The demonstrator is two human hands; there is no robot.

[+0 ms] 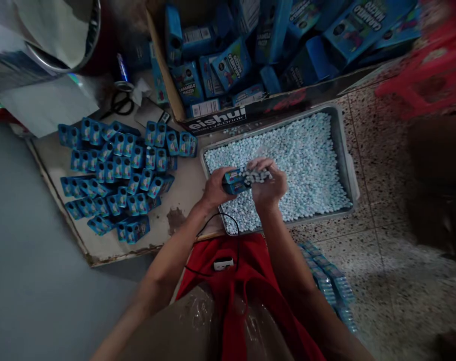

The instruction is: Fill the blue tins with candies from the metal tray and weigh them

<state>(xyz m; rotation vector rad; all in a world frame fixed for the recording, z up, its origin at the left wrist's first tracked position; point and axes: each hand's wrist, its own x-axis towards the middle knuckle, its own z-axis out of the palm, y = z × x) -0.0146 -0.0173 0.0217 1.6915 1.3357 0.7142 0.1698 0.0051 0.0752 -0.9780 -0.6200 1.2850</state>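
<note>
Over the left part of a grey plastic tub (pixel 351 170), my left hand (pixel 215 189) is closed around small blue candy boxes (pixel 234 187), which seem to be two held together. My right hand (pixel 270 184) cups a heap of pale candies (pixel 256 175) right at the end of those boxes, its fingers curled over them. Many more pale blue and white candies (pixel 303 155) fill the tub below both hands. Left of the tub, rows of similar blue boxes (pixel 117 168) stand close together on the table.
A cardboard carton (pixel 212 120) full of blue boxes stands behind the tub. Scissors (pixel 122 103), a can (pixel 123 75) and a metal pot (pixel 94 47) lie at back left. Wrapped blue packs (pixel 327 276) rest low at right, near a red plastic object (pixel 427 75).
</note>
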